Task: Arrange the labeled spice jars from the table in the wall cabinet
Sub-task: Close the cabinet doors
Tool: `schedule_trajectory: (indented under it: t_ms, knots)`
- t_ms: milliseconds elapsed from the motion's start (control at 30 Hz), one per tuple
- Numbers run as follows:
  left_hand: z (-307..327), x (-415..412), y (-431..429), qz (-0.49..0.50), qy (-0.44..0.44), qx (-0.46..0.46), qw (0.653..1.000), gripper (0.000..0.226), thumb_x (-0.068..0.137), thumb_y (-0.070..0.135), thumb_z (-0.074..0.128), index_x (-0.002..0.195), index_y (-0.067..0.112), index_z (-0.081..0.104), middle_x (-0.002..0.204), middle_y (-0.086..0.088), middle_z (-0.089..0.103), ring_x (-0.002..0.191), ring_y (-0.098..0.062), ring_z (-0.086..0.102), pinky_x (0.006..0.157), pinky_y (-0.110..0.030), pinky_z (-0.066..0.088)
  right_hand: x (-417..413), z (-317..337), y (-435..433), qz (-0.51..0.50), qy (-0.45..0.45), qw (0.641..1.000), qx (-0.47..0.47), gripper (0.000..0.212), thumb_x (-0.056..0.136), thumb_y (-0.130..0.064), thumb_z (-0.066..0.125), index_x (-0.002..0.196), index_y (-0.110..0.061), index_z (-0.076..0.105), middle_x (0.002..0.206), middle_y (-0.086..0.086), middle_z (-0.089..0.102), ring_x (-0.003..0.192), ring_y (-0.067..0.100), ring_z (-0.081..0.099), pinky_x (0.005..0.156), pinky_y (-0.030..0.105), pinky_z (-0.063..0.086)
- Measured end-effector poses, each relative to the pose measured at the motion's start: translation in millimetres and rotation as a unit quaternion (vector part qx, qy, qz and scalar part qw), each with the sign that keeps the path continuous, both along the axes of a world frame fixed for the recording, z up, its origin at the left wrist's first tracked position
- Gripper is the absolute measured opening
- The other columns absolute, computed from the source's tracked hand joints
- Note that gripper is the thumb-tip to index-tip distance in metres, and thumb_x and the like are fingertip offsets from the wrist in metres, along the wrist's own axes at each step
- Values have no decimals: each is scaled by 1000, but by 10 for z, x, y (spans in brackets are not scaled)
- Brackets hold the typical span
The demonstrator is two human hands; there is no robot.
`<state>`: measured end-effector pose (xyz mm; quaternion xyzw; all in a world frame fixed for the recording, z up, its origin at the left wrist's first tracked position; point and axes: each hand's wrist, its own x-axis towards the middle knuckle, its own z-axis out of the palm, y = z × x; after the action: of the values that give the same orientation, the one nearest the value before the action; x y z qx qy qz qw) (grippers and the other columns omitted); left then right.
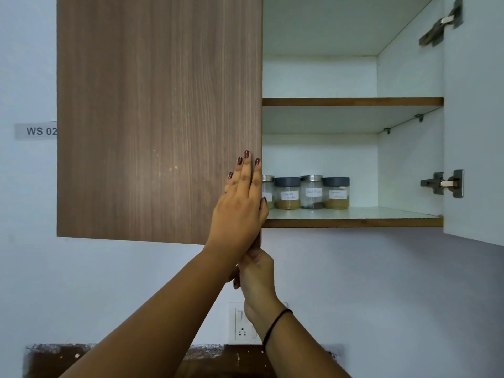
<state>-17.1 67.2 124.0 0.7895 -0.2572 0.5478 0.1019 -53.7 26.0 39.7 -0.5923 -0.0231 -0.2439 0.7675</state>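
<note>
Wood-grain door (152, 118) fills the left. My left grip (240, 208) lies flat on it near its right edge, fingers straight and pressed together. My right grip (255, 271), just below, curls round the door's lower right corner. Four jars (311, 192) stand in a row on the lower shelf (354, 222), the leftmost partly hidden behind my fingers. On the right, the right door (474, 132) hangs open.

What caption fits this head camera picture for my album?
Left hand flat on the cabinet door, right hand gripping its edge, four spice jars on the lowest shelf.
</note>
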Motion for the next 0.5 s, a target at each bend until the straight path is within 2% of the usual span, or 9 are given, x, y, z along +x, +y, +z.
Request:
schedule_trajectory:
  t_ms: [100,300,500]
  knots:
    - [-3,97,-62,11,5,2,1000,69,102,31,40,158,10,7,166,-14,7,153,-28,14,123,-39,14,62,14,-2,-14,11,1000,14,23,92,2,47,73,-4,59,60,7,59,35,15,50,44,24,31]
    - [7,254,-149,25,7,3,1000,69,104,32,36,158,11,0,166,-13,-1,154,-28,6,122,-38,6,143,38,-77,-20,24,999,6,28,92,3,45,69,-3,59,47,1,58,34,13,50,44,25,37]
    - [11,422,-238,26,10,2,1000,68,104,30,36,158,10,1,166,-13,0,154,-28,5,123,-39,7,264,82,-150,-41,33,998,-24,32,92,4,43,66,-4,58,42,-1,54,31,11,47,43,24,34]
